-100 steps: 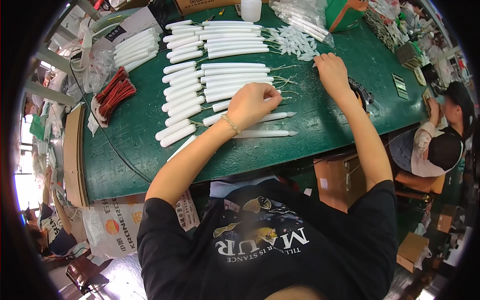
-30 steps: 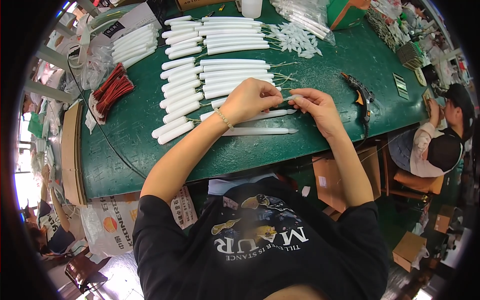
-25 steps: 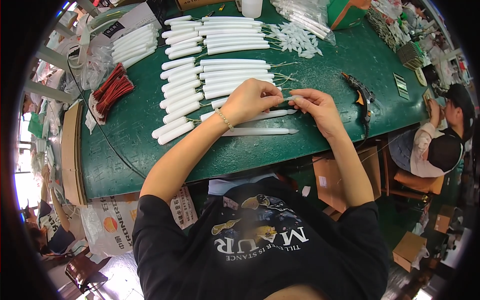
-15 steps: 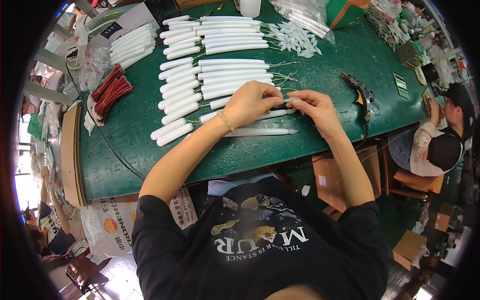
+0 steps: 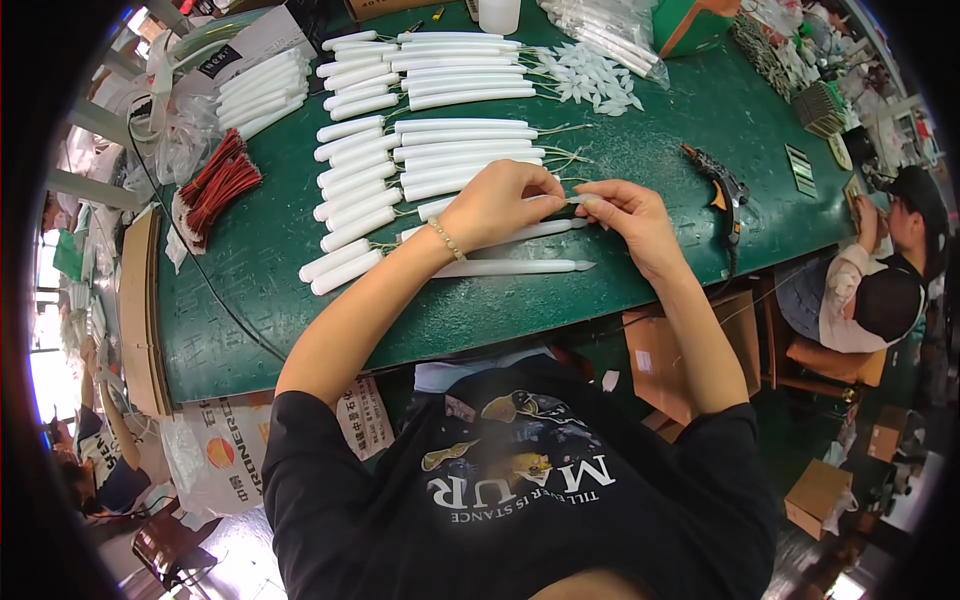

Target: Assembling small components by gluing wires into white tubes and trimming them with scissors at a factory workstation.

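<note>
White candle-shaped tubes (image 5: 465, 130) with thin wires at their ends lie in rows on the green table. My left hand (image 5: 500, 207) is closed near the end of one such tube (image 5: 434, 208), with thumb and forefinger pinched at the tip. My right hand (image 5: 630, 215) pinches a small translucent flame-shaped tip (image 5: 577, 199) at that same end. The fingers hide most of the joint. Nearer to me, a white candle (image 5: 515, 267) with a pointed tip lies flat. Another tipped candle (image 5: 545, 230) lies just below my hands.
A pile of flame-shaped tips (image 5: 590, 78) lies at the far side. A black and orange glue gun (image 5: 722, 190) is on the right, its cord over the table edge. Red wire bundles (image 5: 220, 185) lie at left. A co-worker (image 5: 880, 270) sits at right.
</note>
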Tool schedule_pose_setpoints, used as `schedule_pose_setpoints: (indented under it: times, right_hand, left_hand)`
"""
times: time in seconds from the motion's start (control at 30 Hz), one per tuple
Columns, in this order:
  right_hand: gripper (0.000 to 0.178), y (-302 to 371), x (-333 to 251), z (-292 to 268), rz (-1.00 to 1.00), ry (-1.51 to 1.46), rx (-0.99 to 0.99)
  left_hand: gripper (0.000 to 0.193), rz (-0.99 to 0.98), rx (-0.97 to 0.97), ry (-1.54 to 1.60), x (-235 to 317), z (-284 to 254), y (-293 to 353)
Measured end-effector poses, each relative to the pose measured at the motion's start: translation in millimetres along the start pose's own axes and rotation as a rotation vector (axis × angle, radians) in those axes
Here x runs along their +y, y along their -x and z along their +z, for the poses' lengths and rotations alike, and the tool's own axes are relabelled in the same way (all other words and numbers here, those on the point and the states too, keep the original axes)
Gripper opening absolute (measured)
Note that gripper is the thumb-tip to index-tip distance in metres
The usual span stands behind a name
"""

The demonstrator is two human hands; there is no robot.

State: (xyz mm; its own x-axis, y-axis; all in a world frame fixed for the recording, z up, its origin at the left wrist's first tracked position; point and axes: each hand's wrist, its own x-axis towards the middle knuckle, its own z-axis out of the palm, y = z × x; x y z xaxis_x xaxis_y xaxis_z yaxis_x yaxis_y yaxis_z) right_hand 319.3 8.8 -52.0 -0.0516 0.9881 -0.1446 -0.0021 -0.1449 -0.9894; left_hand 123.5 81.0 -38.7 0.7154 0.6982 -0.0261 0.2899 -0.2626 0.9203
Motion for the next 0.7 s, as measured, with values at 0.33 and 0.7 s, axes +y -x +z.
schedule_pose_setpoints:
  times: [0.33,0.7]
  right_hand:
    - [0.022,2.5,-1.3,6.1,-0.028,-0.012,0.003]
    - [0.022,1.0,-1.9,7.5,-0.045,0.022,-0.013]
  left_hand:
    - [0.014,0.065,0.029,-0.010,-4.7,3.7,-0.9]
    - [0.017,0.090,0.046,-0.123,-1.8,-0.5,-0.1]
